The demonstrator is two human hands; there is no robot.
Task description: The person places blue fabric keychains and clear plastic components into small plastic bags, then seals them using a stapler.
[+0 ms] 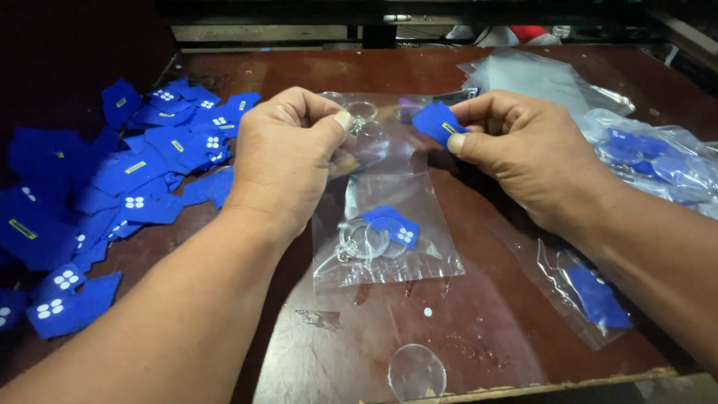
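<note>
Fingertips of my right hand (pixel 523 150) were pinched narrowly on a small blue tag (pixel 437 122), thumb below and forefinger above, so that most of the tag stuck out to the left, clear of the palm. My left hand (pixel 288 161) was curled closed, thumb pressed to forefinger on a metal key ring (pixel 361 114) with a clear plastic disc beside it; I judged the two hands were raised close together so that tag and ring could meet between them. The tag lay just beyond the right fingertips and near the left thumb, apart from the ring by a small gap.

Under both hands lay a clear plastic bag (pixel 389 217) on the dark red table (pixel 479 329), already holding a finished blue keychain (pixel 385 228) with its ring. Another bagged blue piece (pixel 594 299) rested under my right forearm, and more filled bags (pixel 651 153) were heaped at the far right. A loose clear disc (pixel 416 372) sat at the near edge. To the left spread a pile of blue tags (pixel 112 194), within easy reach of the left hand.
</note>
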